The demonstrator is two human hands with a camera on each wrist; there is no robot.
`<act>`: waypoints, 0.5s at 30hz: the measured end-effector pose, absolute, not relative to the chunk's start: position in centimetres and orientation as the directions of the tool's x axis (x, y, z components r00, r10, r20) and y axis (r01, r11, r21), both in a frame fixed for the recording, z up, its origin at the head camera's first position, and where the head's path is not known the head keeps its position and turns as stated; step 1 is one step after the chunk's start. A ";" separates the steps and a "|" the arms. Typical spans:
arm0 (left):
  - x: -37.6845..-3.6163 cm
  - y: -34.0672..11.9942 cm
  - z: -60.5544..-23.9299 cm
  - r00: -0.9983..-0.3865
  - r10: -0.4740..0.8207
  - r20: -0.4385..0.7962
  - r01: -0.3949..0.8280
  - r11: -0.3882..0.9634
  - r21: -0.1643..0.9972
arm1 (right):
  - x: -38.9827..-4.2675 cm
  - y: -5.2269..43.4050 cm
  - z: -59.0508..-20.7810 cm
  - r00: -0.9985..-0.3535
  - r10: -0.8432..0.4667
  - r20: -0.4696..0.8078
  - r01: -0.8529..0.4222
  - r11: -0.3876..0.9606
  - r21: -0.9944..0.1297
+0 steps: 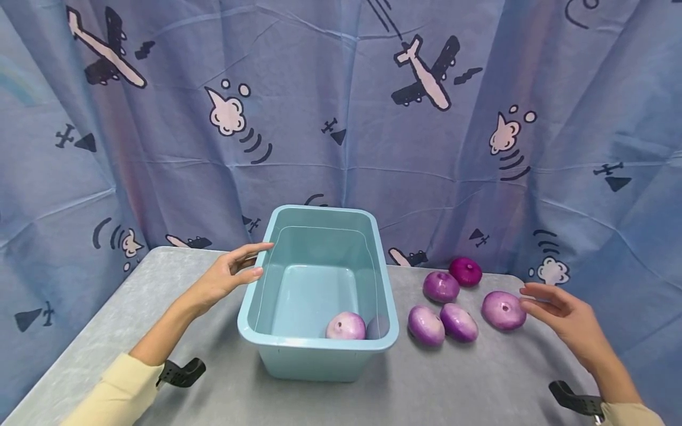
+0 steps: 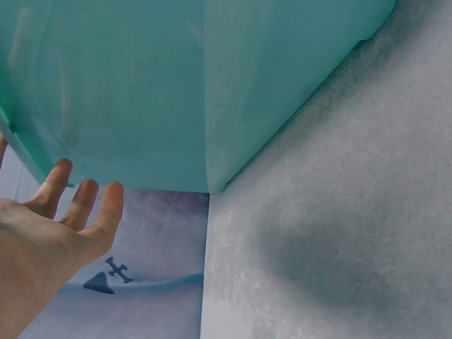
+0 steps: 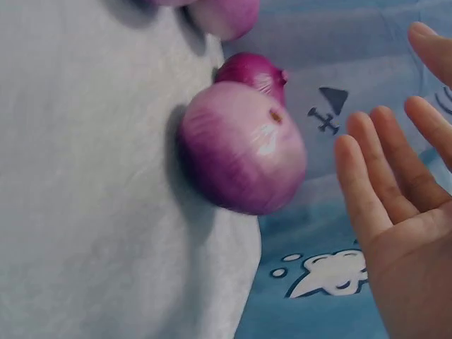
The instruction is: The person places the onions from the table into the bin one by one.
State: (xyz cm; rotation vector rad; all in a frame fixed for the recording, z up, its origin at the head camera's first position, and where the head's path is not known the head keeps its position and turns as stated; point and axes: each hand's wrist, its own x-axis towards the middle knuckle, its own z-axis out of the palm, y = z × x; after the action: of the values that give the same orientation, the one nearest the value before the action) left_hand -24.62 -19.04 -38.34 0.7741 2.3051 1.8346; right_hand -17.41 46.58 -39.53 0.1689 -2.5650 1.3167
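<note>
My left hand (image 1: 226,277) hovers open at the left wall of the light blue plastic bin (image 1: 277,338), fingers straight and slightly spread, their tips right at the bin's rim; from the head view I cannot tell whether they touch it. The left wrist view shows those fingers (image 2: 83,205) held just clear of the bin's (image 2: 176,92) outer wall, holding nothing.

My right hand (image 1: 567,316) is open too, palm turned toward the nearest onion (image 1: 503,310), a pale purple one on the right side of the grey table (image 1: 453,384). The fingertips come up just beside it, and in the right wrist view the fingers (image 3: 378,176) stand apart from the onion (image 3: 244,147), gripping nothing.

Four more purple onions lie left of that one: a dark onion (image 1: 466,271) farthest back, a lighter onion (image 1: 441,286) next to it, and two near onions (image 1: 426,325) side by side, touching, closer to me. Inside the bin, one pale onion (image 1: 346,326) rests against the near wall toward the right corner.

The bin sits mid-table. A blue curtain (image 1: 341,118) printed with cartoon aeroplanes and clouds hangs behind the table. Cream sleeves (image 1: 119,393) cover both forearms, with black wrist mounts (image 1: 181,373) strapped on.
</note>
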 end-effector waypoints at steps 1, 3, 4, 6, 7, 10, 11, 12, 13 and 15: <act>-24.6 -19.0 -38.4 -0.866 0.442 0.233 0.326 0.146 0.934 | -17.5 46.7 -39.8 -0.959 0.018 0.283 -0.221 0.577 -0.786; -24.6 -19.0 -38.3 -0.867 0.441 0.233 0.324 0.143 0.935 | -17.6 47.1 -40.4 -0.956 0.032 0.291 -0.221 0.571 -0.790; -24.6 -19.0 -38.3 -0.866 0.441 0.234 0.325 0.141 0.935 | -17.7 47.2 -40.7 -0.955 0.037 0.295 -0.221 0.574 -0.788; -24.6 -19.0 -38.2 -0.867 0.440 0.235 0.325 0.141 0.935 | -17.9 47.5 -41.5 -0.954 0.037 0.299 -0.224 0.574 -0.788; -24.6 -19.0 -38.2 -0.867 0.440 0.234 0.325 0.142 0.935 | -18.0 47.7 -41.9 -0.951 0.031 0.306 -0.236 0.566 -0.790; -24.7 -18.9 -38.2 -0.868 0.440 0.230 0.322 0.147 0.935 | -18.3 48.0 -42.9 -0.948 0.007 0.318 -0.264 0.541 -0.798; -24.6 -18.9 -38.2 -0.869 0.439 0.227 0.319 0.148 0.936 | -18.4 48.1 -43.3 -0.949 0.002 0.315 -0.265 0.540 -0.799; -24.6 -19.0 -38.2 -0.870 0.439 0.226 0.317 0.147 0.937 | -18.4 48.2 -43.6 -0.951 0.003 0.310 -0.260 0.540 -0.801; -24.6 -19.0 -38.3 -0.870 0.439 0.225 0.317 0.147 0.937 | -18.5 48.2 -43.9 -0.955 0.008 0.295 -0.242 0.551 -0.799; -24.6 -19.0 -38.3 -0.869 0.440 0.226 0.316 0.143 0.938 | -18.6 48.2 -44.3 -0.965 0.026 0.259 -0.194 0.592 -0.782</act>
State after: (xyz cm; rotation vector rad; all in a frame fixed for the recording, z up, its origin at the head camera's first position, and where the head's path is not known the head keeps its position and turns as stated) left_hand -24.58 -18.96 -38.33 0.7624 2.2951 1.8404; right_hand -18.57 48.22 -44.34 0.1383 -2.5786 1.3099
